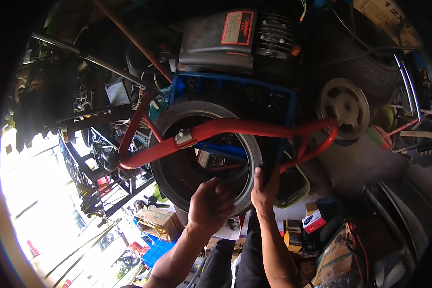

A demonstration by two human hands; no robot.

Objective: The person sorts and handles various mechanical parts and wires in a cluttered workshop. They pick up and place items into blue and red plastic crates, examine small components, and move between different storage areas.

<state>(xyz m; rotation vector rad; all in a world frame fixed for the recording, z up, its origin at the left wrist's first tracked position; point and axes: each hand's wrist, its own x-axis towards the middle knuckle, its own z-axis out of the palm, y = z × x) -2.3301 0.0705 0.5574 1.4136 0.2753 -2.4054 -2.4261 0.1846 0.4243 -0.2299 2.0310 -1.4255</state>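
Observation:
A black rubber tyre (252, 151) stands before me, its open middle turned towards me. My right hand (265, 189) grips the tyre's lower right side, thumb flat on the sidewall and fingers mostly hidden behind it. In front of the tyre's lower opening is my left hand (212, 199), curled and somewhat blurred; whether it holds anything is hidden. A red tubular metal frame (230, 126) crosses in front of the tyre, with a silver clamp (183, 138) on its tube. Behind the tyre sits a blue plastic crate (234, 82) with small dark parts in it.
An engine (219, 43) with a labelled cover stands beyond the crate. A cast wheel rim (345, 108) is at the right, above a green-edged basket (297, 187). Cardboard boxes (162, 221) and small packaged boxes (313, 221) lie near my legs.

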